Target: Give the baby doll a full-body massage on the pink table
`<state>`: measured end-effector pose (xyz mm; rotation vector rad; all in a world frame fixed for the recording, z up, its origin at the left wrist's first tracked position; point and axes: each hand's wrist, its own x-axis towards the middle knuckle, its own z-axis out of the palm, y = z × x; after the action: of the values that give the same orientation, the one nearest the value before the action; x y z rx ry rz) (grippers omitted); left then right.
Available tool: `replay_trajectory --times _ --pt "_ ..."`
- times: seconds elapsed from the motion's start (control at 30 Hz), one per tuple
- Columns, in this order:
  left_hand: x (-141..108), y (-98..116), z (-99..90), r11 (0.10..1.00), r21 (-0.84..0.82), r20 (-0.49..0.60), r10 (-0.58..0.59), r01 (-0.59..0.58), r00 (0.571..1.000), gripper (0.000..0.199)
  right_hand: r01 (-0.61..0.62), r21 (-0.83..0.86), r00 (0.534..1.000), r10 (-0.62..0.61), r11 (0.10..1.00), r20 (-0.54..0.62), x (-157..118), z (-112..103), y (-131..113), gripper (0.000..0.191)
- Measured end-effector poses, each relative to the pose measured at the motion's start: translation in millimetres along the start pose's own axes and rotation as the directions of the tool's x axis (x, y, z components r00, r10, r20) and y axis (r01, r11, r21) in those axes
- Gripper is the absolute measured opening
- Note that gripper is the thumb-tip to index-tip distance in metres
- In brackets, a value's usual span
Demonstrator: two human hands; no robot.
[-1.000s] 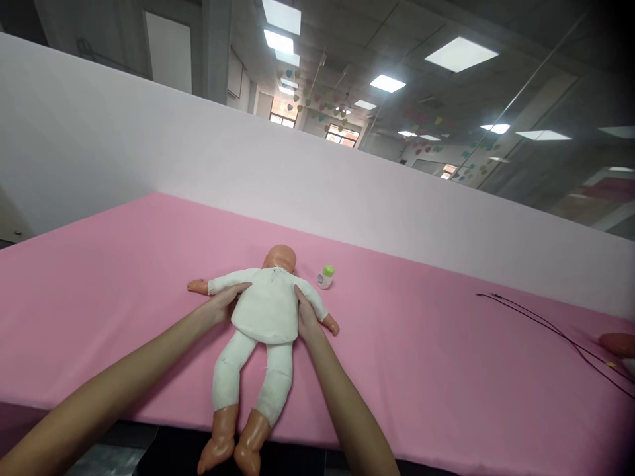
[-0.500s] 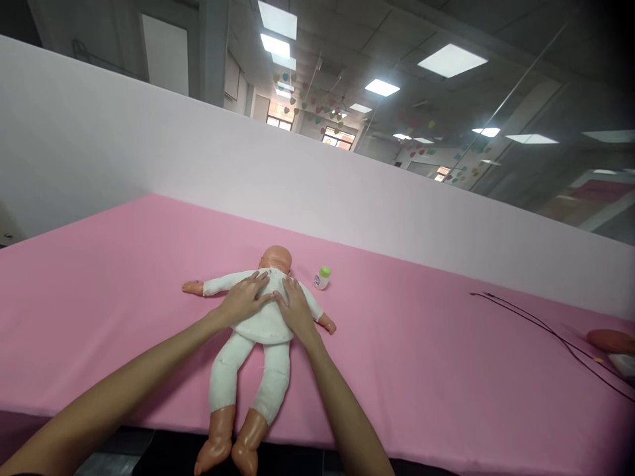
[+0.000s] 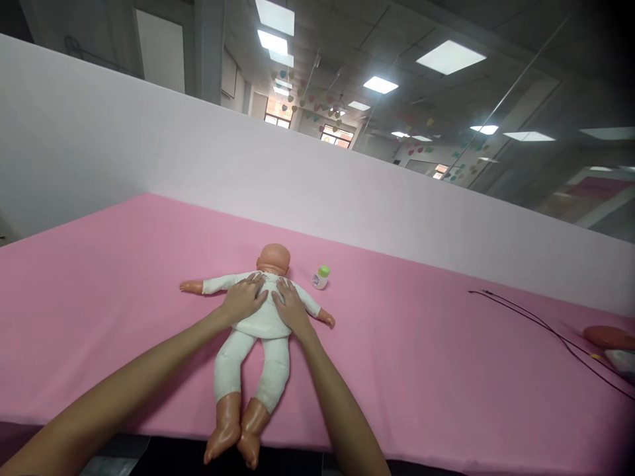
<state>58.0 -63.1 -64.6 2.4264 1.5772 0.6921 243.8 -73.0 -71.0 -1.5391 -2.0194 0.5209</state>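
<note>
A baby doll with a white cloth body lies face down, its head away from me and its feet over the near table edge. Flat on the left of its upper back rests my left hand, fingers stretched toward the shoulder. My right hand lies open on the right side of the back, thumb pointing inward. Between the two thumbs a strip of white cloth shows. Just beyond the doll's right-side arm stands a small white bottle with a green cap, touched by neither hand.
Pink sheeting covers the table. Black cables run along the right side toward an orange-brown rounded object, partly cut off by the frame. A low white partition borders the far side, with glass above it.
The doll's legs and feet have shifted slightly away from me and to the right. Both hands stay on its back, with the thumbs a little farther apart.
</note>
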Motion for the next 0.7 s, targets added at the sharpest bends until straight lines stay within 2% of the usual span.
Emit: replay_trajectory --times 0.2,0.27,0.33,0.37,0.4,0.43,0.47,0.5,0.53,0.57,0.63,0.7 --pt "6 8 -7.5 0.993 0.106 0.026 0.054 -0.057 0.998 0.041 -0.005 0.103 0.992 -0.008 0.995 0.126 0 -2 14 0.074" --pt "10 19 -12.7 0.998 0.012 0.011 0.066 -0.066 0.998 0.033 0.023 0.142 0.996 -0.036 0.99 0.083 -2 -9 16 0.073" --pt "20 38 -14.6 0.989 -0.099 -0.015 0.109 -0.11 0.994 0.029 0.055 0.148 0.998 -0.05 0.987 -0.035 -3 -21 19 0.066" --pt "28 49 -13.4 0.97 -0.207 -0.018 0.124 -0.125 0.992 0.028 0.058 0.14 0.993 -0.042 0.988 -0.11 -2 -28 21 0.063" --pt "38 61 -10.4 0.919 -0.382 -0.009 0.097 -0.094 0.995 0.025 0.044 0.126 0.983 -0.02 0.991 -0.185 0 -36 24 0.061" --pt "49 73 -5.7 0.808 -0.589 0.021 0.038 -0.018 0.999 0.022 0.016 0.106 0.967 0.012 0.994 -0.253 2 -44 28 0.058" --pt "62 84 0.6 0.614 -0.785 0.081 -0.037 0.087 0.996 0.021 -0.02 0.08 0.948 0.044 0.997 -0.315 5 -52 32 0.057" --pt "76 95 8.0 0.365 -0.909 0.168 -0.118 0.2 0.979 0.022 -0.055 0.048 0.927 0.069 0.997 -0.369 8 -60 37 0.056" --pt "89 103 16.3 0.202 -0.943 0.235 -0.162 0.265 0.958 0.025 -0.088 0.01 0.905 0.084 0.996 -0.417 11 -67 43 0.056" --pt "101 110 25.2 0.099 -0.946 0.287 -0.196 0.31 0.938 0.029 -0.108 -0.03 0.888 0.083 0.994 -0.452 14 -72 50 0.057" --pt "122 118 42.9 0.034 -0.934 0.339 -0.233 0.356 0.912 0.035 -0.114 -0.103 0.878 0.052 0.988 -0.475 21 -79 64 0.058" --pt "135 122 59.0 -0.032 -0.917 0.392 -0.255 0.397 0.884 0.038 -0.102 -0.144 0.895 0.028 0.984 -0.445 27 -79 79 0.059"
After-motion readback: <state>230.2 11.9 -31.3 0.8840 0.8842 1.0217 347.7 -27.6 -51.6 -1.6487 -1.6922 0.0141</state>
